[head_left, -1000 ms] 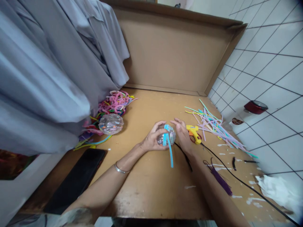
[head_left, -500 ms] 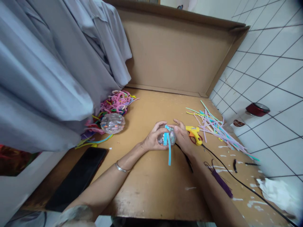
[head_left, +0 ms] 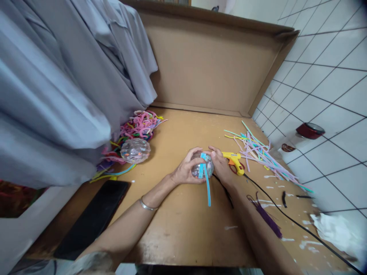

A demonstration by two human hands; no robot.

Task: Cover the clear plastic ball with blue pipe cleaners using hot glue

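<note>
Between my two hands is a small clear ball (head_left: 195,170) with a light-blue pipe cleaner (head_left: 208,187) lying over it, one end hanging free toward me. My left hand (head_left: 186,168) wraps the ball from the left, its thumb across the front on the blue strip. From the right, my right hand (head_left: 220,164) holds the ball's side, fingertips near the top of the blue strip. Just beyond that hand a yellow glue gun (head_left: 236,162) lies on the table, its nozzle end hidden behind the fingers.
A larger clear ball (head_left: 135,150) sits at left before a heap of coloured pipe cleaners (head_left: 142,126). Loose pipe cleaners (head_left: 258,154) and a red-lidded jar (head_left: 309,131) are at right. Also lying about are a black phone (head_left: 94,217), purple tassel (head_left: 268,219), cord (head_left: 286,217) and white tissue (head_left: 332,233).
The ball has turned slightly in my hands. The blue pipe cleaner's free end has swung a little to the right and hangs lower.
</note>
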